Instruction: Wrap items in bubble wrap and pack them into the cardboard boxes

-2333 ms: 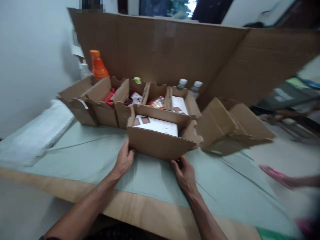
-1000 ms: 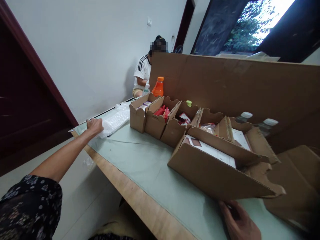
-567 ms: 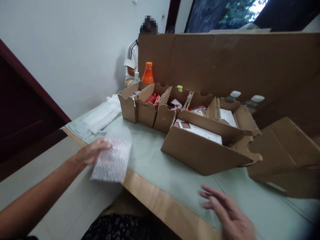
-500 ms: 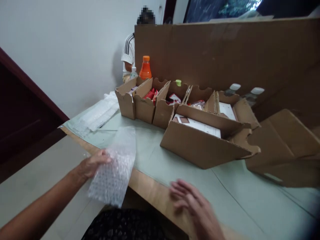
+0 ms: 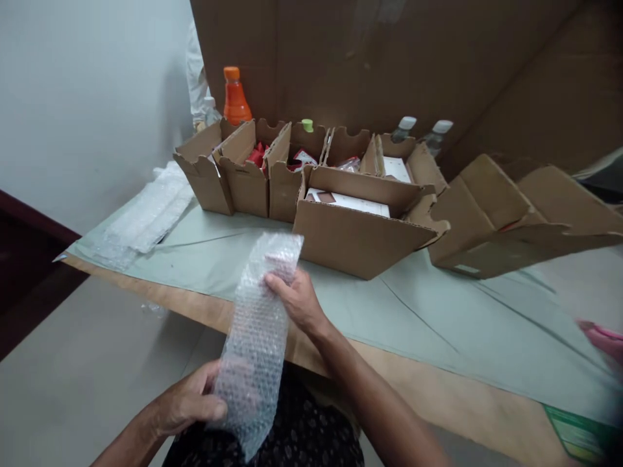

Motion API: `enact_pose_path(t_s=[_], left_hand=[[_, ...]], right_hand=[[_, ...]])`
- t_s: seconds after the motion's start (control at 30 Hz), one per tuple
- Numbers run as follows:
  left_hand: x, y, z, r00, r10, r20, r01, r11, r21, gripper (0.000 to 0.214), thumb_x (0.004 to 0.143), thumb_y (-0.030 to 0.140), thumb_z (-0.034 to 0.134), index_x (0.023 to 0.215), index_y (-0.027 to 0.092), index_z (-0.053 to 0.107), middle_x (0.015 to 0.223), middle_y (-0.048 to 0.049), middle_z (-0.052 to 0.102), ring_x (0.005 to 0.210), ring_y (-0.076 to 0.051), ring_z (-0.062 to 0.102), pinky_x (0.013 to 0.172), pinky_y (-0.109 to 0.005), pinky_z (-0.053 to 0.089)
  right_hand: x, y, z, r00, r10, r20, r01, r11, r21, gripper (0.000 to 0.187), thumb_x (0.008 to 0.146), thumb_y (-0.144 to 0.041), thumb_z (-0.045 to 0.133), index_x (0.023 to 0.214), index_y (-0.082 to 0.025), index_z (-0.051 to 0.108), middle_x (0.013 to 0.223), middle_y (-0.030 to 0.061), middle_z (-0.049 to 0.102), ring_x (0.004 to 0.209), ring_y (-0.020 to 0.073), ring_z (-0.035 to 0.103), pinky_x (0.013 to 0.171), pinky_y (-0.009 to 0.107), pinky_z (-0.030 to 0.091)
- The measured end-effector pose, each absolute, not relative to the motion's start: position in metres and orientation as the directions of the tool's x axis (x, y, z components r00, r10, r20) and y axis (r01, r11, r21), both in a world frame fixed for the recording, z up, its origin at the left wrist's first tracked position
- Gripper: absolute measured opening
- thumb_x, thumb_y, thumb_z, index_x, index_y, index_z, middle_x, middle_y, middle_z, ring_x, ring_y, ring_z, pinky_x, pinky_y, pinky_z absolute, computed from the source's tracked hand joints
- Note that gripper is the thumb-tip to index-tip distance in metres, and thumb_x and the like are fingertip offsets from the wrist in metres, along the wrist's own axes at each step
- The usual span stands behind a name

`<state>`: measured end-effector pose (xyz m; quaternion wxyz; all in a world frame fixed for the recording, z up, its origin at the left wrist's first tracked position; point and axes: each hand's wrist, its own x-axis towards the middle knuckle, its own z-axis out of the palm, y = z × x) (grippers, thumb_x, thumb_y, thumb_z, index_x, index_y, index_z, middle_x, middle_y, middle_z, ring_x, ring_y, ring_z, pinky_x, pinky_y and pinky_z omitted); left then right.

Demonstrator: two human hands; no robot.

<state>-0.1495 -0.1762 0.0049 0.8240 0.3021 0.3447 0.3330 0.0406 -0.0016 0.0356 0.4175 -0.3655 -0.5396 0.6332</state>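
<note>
Both my hands hold a clear bubble-wrap bag point(image 5: 257, 337) upright in front of my lap. My left hand point(image 5: 187, 405) pinches its lower edge with closed fingers. My right hand point(image 5: 296, 299) grips its upper part near the table's front edge. Just beyond stands an open cardboard box point(image 5: 357, 241) with a white flat item point(image 5: 350, 202) inside it.
A row of open cardboard boxes point(image 5: 243, 185) with red and white packets stands behind, an orange bottle point(image 5: 234, 97) and two clear bottles point(image 5: 403, 128) at the back. A pile of bubble wrap point(image 5: 146, 217) lies at left. Folded cardboard point(image 5: 491, 227) sits right. Another person's sleeve point(image 5: 197, 84) shows beyond.
My left hand took a bubble-wrap bag from the left pile and brought it to my lap. My right hand left the box and now grips the bag's top.
</note>
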Motion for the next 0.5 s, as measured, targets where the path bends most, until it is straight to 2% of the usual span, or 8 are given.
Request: enact_pose_path(t_s=[0.07,0.17,0.23,0.3,0.33,0.4,0.5], left_hand=[[-0.144,-0.173,0.001,0.488,0.785,-0.381,-0.352,0.577,0.737,0.061,0.073,0.042,0.088,0.125,0.016,0.071,0.108,-0.0131,0.077,0.101,-0.027,0.072,0.093,-0.038,0.052],[-0.131,-0.165,-0.005,0.336,0.811,-0.479,-0.418,0.585,0.695,0.050,0.071,0.039,0.090,0.112,0.014,0.076,0.099,-0.0122,0.078,0.093,-0.025,0.074,0.090,-0.036,0.054],[-0.122,-0.161,-0.006,0.234,0.798,-0.555,-0.483,0.591,0.646,0.045,0.069,0.039,0.091,0.103,0.013,0.077,0.092,-0.0112,0.078,0.085,-0.022,0.074,0.081,-0.033,0.057],[-0.117,-0.159,-0.004,0.181,0.784,-0.593,-0.534,0.585,0.610,0.044,0.067,0.038,0.093,0.099,0.013,0.077,0.088,-0.0104,0.078,0.077,-0.021,0.072,0.070,-0.030,0.059],[-0.117,-0.158,-0.002,0.174,0.782,-0.599,-0.550,0.582,0.600,0.044,0.067,0.037,0.093,0.099,0.013,0.077,0.087,-0.0099,0.077,0.074,-0.020,0.071,0.064,-0.029,0.059],[-0.118,-0.157,0.004,0.184,0.776,-0.604,-0.564,0.586,0.581,0.042,0.067,0.035,0.093,0.099,0.012,0.077,0.084,-0.0082,0.075,0.067,-0.017,0.067,0.055,-0.027,0.059],[-0.121,-0.153,0.012,0.223,0.739,-0.636,-0.554,0.633,0.541,0.040,0.069,0.031,0.092,0.099,0.012,0.076,0.083,-0.0077,0.073,0.065,-0.016,0.067,0.049,-0.025,0.058]], right_hand=[[0.027,0.027,0.038,-0.408,0.912,0.054,-0.004,0.057,-0.998,0.033,0.086,-0.036,0.064,0.113,-0.019,0.068,0.085,0.0020,0.074,0.073,0.0176,0.069,0.070,0.033,0.057],[0.016,0.064,0.038,-0.373,0.926,0.052,0.150,0.116,-0.982,0.027,0.083,-0.031,0.067,0.107,-0.018,0.068,0.094,0.0055,0.075,0.086,0.0225,0.071,0.083,0.040,0.058],[0.028,0.066,0.035,-0.339,0.941,0.019,0.223,0.100,-0.970,0.037,0.082,-0.033,0.071,0.115,-0.017,0.067,0.106,0.0108,0.076,0.100,0.0290,0.070,0.096,0.049,0.054],[0.057,0.043,0.031,-0.301,0.953,0.037,0.342,0.144,-0.929,0.047,0.088,-0.038,0.068,0.129,-0.016,0.063,0.120,0.0158,0.073,0.112,0.0339,0.068,0.104,0.057,0.048],[0.076,0.024,0.029,-0.300,0.951,0.080,0.421,0.208,-0.883,0.049,0.093,-0.041,0.062,0.137,-0.018,0.059,0.129,0.0168,0.070,0.119,0.0344,0.066,0.107,0.058,0.046],[0.113,-0.020,0.027,-0.368,0.904,0.218,0.548,0.401,-0.735,0.045,0.100,-0.034,0.053,0.144,-0.023,0.055,0.137,0.0143,0.067,0.127,0.0321,0.062,0.109,0.059,0.044],[0.143,-0.078,0.023,-0.633,0.733,0.251,0.546,0.652,-0.526,0.063,0.095,-0.018,0.057,0.155,-0.028,0.042,0.158,0.0135,0.050,0.142,0.0326,0.050,0.108,0.059,0.047]])
